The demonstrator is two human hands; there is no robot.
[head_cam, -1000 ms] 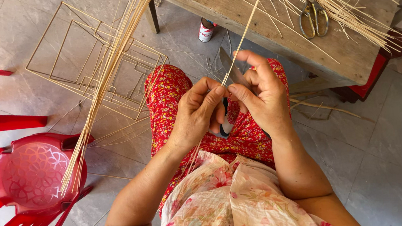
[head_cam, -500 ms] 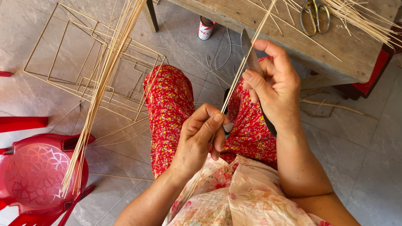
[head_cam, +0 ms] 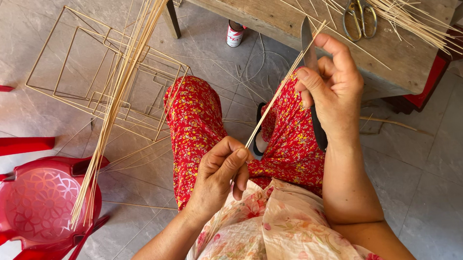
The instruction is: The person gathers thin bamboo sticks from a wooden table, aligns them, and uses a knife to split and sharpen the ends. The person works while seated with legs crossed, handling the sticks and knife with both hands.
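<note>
Up close, the left hand pinches a thin bamboo strip; the right hand grips a knife against it, a red-and-white can far behind.

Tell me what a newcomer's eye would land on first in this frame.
At centre, two bare hands work one thin bamboo strip: the left hand pinches its lower end over the lap, while the right hand holds a dark knife against it higher up. A bundle of bamboo strips leans onto a red plastic chair at left; scissors lie on the wooden table above.
</note>
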